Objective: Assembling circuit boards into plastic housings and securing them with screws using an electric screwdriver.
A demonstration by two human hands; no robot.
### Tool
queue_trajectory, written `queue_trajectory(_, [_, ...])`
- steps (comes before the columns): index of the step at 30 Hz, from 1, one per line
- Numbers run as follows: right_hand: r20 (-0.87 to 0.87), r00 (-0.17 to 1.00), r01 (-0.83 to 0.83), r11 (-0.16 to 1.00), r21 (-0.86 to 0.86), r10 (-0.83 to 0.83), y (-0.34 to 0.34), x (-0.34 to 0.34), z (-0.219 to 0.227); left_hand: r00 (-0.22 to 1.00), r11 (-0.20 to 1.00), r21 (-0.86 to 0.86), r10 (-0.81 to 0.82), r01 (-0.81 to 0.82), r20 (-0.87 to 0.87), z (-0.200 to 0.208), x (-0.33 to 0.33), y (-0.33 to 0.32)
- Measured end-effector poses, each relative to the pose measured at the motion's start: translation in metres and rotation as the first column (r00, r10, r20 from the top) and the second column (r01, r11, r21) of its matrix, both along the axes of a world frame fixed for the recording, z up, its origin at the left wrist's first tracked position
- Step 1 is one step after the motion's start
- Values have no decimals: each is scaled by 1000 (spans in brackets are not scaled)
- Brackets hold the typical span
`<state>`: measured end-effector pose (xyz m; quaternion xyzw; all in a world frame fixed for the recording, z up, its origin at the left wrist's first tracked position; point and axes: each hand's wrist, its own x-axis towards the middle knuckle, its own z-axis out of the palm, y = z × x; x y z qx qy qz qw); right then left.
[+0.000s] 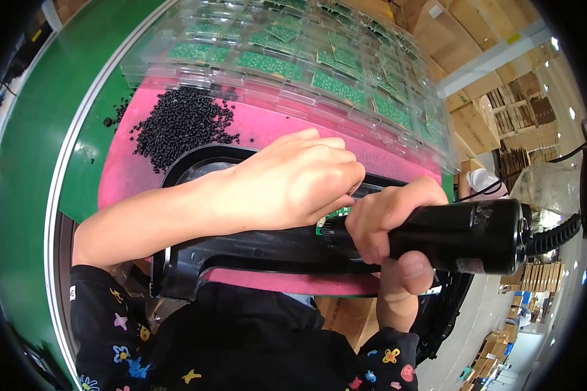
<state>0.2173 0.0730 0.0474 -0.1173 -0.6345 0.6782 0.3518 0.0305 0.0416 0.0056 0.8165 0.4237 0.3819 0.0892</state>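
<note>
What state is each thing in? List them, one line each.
Left hand: curled, fingertips pressing down on the small green circuit board.
Right hand: gripped around the electric screwdriver.
Electric screwdriver: held sideways, tip at the board.
Green circuit board: seated in the black housing, mostly hidden.
Black housing: lying on the pink mat.
Clear trays: stacked, filled with boards.
Black pellets: a loose pile.

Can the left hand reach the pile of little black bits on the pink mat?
Probably yes. The left hand rests on the black part, and the black bits lie just beyond it on the pink mat, with nothing between.
</note>
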Motion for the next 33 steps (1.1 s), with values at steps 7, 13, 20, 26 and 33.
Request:
queue_trajectory(7, [25,989,-148,987,62,146,16,6,1,994,997,-81,-26,18,-102,1,0,-2])
queue_trajectory(13, [16,994,-110,994,9,109,14,5,-1,987,991,-133,3,-24,-159,2,0,-2])
queue_trajectory(20, [-325,941,-25,974,224,99,22,17,2,957,962,-249,-176,117,-231,6,-1,2])
queue_trajectory(26, [-590,808,118,980,159,-2,25,29,4,969,961,-181,-227,207,-101,7,0,5])
queue_trajectory(33, [-642,766,106,982,157,20,24,38,10,964,941,-236,-261,243,-48,12,6,4])
